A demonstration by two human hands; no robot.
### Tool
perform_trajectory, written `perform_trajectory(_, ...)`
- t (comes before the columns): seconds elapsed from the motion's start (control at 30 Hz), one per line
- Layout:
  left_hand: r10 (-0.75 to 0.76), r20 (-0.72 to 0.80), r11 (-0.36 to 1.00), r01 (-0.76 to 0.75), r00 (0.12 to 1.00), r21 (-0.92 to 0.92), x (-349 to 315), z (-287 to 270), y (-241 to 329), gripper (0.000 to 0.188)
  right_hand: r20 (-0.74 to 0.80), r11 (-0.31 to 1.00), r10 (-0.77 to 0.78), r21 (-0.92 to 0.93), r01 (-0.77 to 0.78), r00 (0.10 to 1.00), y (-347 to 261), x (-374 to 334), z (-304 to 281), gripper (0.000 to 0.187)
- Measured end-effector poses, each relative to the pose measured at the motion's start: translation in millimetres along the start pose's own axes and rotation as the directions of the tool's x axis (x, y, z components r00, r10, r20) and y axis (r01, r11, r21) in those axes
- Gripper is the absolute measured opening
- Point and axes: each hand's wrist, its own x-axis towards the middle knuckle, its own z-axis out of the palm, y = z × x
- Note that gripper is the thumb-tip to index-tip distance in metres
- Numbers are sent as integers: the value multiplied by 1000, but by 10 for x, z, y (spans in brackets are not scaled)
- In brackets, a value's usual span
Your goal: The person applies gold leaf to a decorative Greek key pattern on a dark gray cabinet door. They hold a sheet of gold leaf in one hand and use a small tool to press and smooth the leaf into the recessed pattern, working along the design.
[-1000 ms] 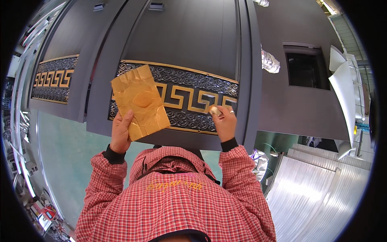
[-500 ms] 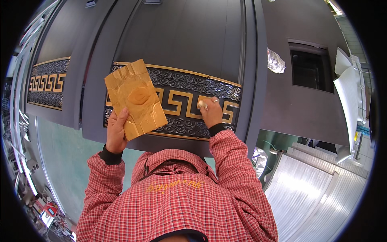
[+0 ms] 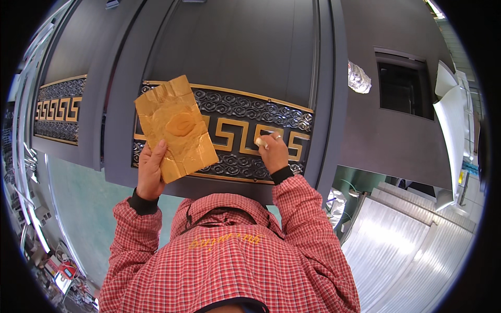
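A creased gold-coloured sheet [image 3: 180,156] is gripped at its lower left edge by my left hand [image 3: 152,169], thumb on top. On the sheet's middle lies an oval orange-gold smear [image 3: 180,125]. My right hand [image 3: 274,154] is closed around a small pale wad [image 3: 261,142], whose exact kind I cannot make out. The wad is at the gold key-pattern strip [image 3: 229,134] on the dark grey panel [image 3: 235,47]. Black swirl-relief bands [image 3: 224,103] run above and below that strip. The sheet hides the strip's left part.
A second dark panel with a matching gold-and-black band [image 3: 58,108] stands at left. At right, a foil-wrapped part [image 3: 359,77] sticks out beside a dark rectangular recess [image 3: 401,86]. Ribbed translucent sheets [image 3: 386,240] lie at lower right. Cluttered tools and cables [image 3: 68,271] lie lower left.
My right hand has shifted slightly down with the pale wad, its fingers turned a little. The left hand and the gold sheet stay almost in place.
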Motion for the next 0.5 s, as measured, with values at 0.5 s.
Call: perform_trajectory(0.5,-31,38,1000,30,999,6,46,57,-20,32,-68,1000,-12,-22,11,998,-23,23,-99,22)
